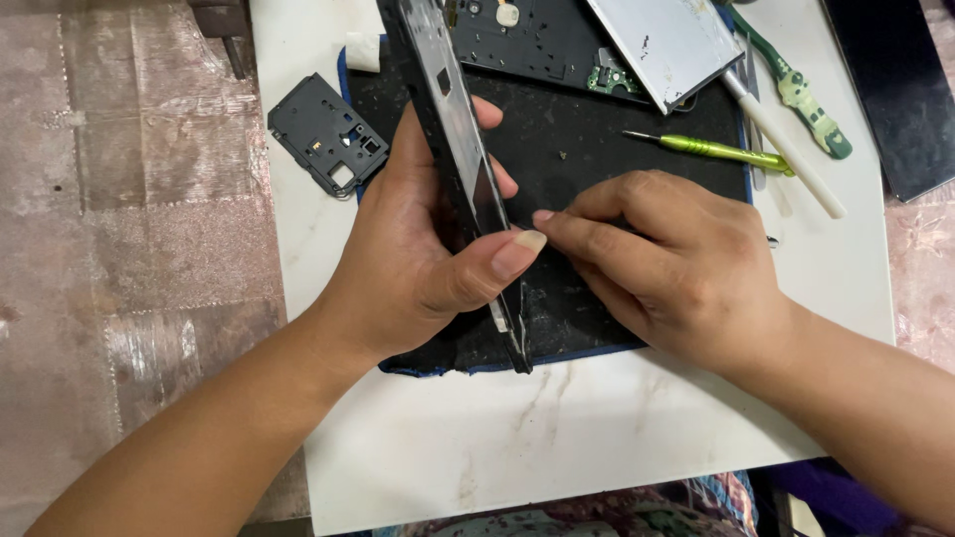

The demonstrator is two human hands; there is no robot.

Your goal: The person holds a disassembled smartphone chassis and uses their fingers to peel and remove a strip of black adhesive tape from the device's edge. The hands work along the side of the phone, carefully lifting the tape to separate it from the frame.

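One head-worn view looks steeply down, close over the white table [597,438] and black mat [597,149], with both forearms entering from the near edge; floor shows at left.

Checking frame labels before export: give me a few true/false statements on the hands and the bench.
1. The left hand holds a dark phone frame on its edge. True.
2. The right hand holds the green screwdriver. False: the screwdriver lies apart on the black mat; the right hand's fingertips meet the frame's edge.
3. A small black cover plate lies left of the left hand, partly off the mat. True.
4. The mat lies on a bare wooden table. False: it lies on a white table with marble-like veins.
5. A white-handled tool lies right of the screwdriver. True.
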